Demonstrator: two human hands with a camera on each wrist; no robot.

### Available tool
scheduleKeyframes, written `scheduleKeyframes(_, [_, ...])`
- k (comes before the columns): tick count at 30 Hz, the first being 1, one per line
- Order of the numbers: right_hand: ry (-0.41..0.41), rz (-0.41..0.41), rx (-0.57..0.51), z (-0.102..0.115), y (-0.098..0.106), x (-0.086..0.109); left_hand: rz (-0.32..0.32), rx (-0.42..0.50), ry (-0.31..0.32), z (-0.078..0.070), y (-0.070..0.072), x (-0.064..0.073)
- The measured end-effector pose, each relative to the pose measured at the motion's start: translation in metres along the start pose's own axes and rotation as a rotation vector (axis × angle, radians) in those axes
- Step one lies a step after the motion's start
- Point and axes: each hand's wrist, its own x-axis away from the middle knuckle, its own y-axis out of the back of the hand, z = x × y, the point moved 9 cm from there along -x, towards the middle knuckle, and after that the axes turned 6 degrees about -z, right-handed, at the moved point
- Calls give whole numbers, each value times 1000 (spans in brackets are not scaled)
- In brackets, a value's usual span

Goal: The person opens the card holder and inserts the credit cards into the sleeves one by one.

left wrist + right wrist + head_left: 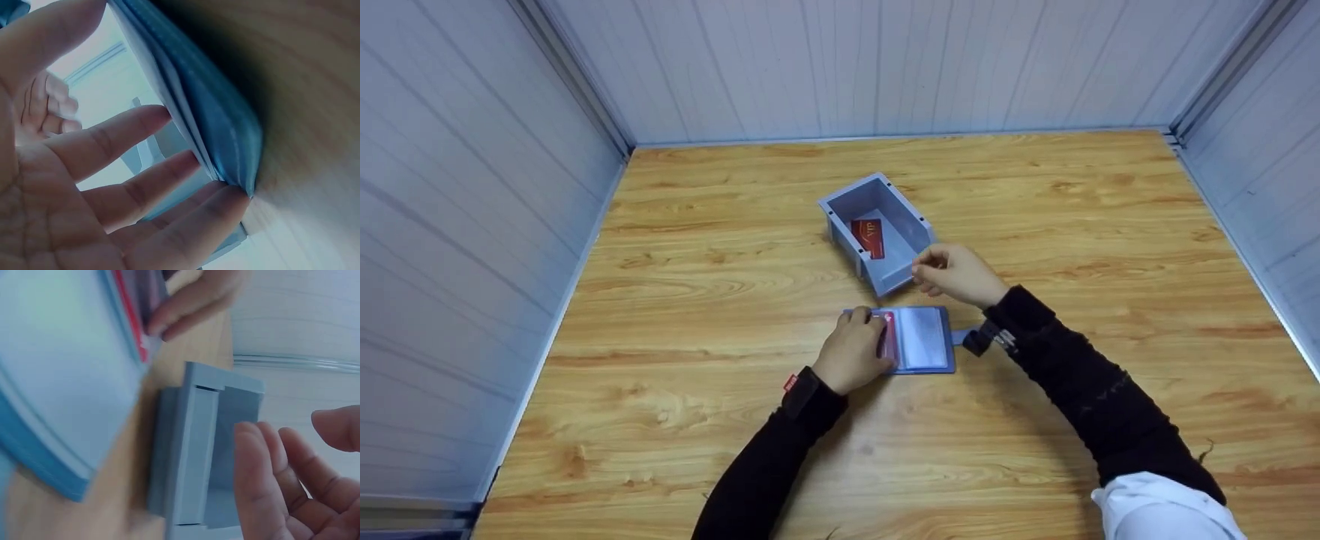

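A blue card holder (926, 339) lies open on the table with clear plastic sleeves; a pinkish-red card (889, 337) shows in its left side. My left hand (851, 351) holds that left side, thumb at the near edge and fingers at the far edge. In the left wrist view, the fingertips touch the sleeve edges and blue cover (225, 124). My right hand (960, 276) hovers by the near right corner of a grey bin (896, 279), fingers loosely bent. Nothing shows between its thumb and fingers (253, 467). A dark red VIP card (868, 238) lies inside the bin.
The wood-patterned table (697, 247) is enclosed by pale panel walls (840, 67) at the back and both sides. A strap (962, 336) extends from the card holder's right edge, beneath the right wrist.
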Motion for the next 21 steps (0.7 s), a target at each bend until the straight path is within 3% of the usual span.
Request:
scheduleKeyframes(7, [56,-64,35,30,8,-21,-18,7,-6,1,-1,0])
scheduleKeyframes(11, [68,-98,109,42,10,-33,-39,-13,-27,-1,0,1])
scheduleKeyframes(21, [94,-155,280,55,-2,-61,-45,-18,-33,-2,1,1])
